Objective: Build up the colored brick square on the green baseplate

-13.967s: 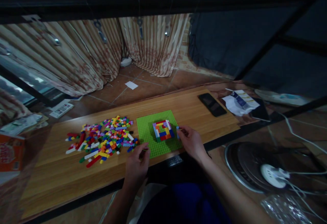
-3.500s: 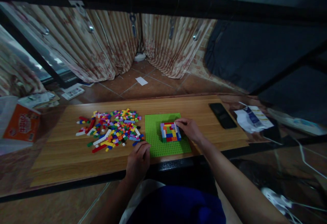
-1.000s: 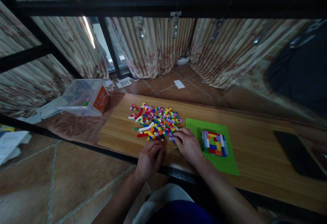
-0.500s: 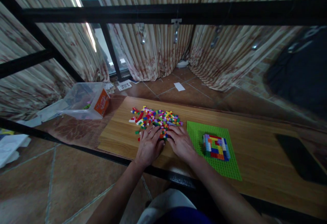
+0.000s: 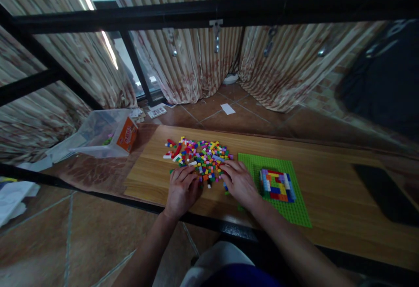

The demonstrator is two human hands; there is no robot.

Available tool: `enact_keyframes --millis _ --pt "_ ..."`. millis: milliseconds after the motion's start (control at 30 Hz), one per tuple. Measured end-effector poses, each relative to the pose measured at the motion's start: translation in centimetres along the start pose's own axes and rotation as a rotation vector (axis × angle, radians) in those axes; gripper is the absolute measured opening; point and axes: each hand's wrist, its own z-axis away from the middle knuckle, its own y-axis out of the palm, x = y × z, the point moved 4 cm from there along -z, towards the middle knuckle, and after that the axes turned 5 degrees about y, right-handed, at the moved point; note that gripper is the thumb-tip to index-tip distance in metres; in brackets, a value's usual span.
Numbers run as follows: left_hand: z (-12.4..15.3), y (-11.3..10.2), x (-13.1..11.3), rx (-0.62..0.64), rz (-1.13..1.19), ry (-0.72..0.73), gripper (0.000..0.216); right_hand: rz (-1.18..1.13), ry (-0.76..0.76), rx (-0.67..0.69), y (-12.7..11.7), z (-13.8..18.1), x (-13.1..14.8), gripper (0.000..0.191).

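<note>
A loose pile of small toy building bricks (image 5: pixel 209 151) in many colours is spread over the wooden tabletop. My left hand (image 5: pixel 182 189) rests at the pile's near left edge, its fingers bent and apart over a few bricks; its fingertips are partly hidden. At the near right edge lies my right hand (image 5: pixel 240 183), fingers apart and touching loose bricks. Neither hand visibly grips a brick. To the right, a green baseplate (image 5: pixel 299 210) carries a low, block-shaped build of multicoloured bricks (image 5: pixel 278 186), close beside my right hand.
A clear plastic box (image 5: pixel 98 147) with an orange label stands left of the wooden tabletop (image 5: pixel 330 191). On the right end lies a dark flat panel (image 5: pixel 384 193). A black metal bar (image 5: pixel 196 12) with hanging metal clips crosses above, in front of striped curtains (image 5: pixel 203 69).
My hands have drawn apart, the left one moving left and toward me, the right one slightly right. More bricks show between them. The camera view has shifted a little.
</note>
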Motion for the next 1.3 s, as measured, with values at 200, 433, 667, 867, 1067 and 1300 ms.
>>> enact_keyframes --millis 200,433,667,867,1067,1300 --pt "0.3 0.1 0.3 -0.047 0.047 -0.039 0.013 0.062 0.016 0.072 1.5 -2.1 2.4 0.041" --pt "0.4 0.1 0.4 -0.05 0.091 -0.089 0.014 0.045 -0.087 0.152 1.6 -0.6 2.5 0.03" --pt "0.8 0.3 1.1 -0.069 0.08 -0.195 0.024 0.05 0.001 0.073 0.2 -0.6 1.4 0.028" --pt "0.2 0.4 0.9 0.002 0.017 -0.205 0.05 0.086 0.043 0.086 1.7 -2.8 2.9 0.038" --pt "0.2 0.6 0.9 0.017 0.012 -0.162 0.031 0.036 -0.098 0.152 2.3 -2.0 4.1 0.031" --pt "0.5 0.3 0.8 -0.052 0.061 -0.157 0.012 0.026 -0.035 0.096 1.1 -1.2 2.0 0.024"
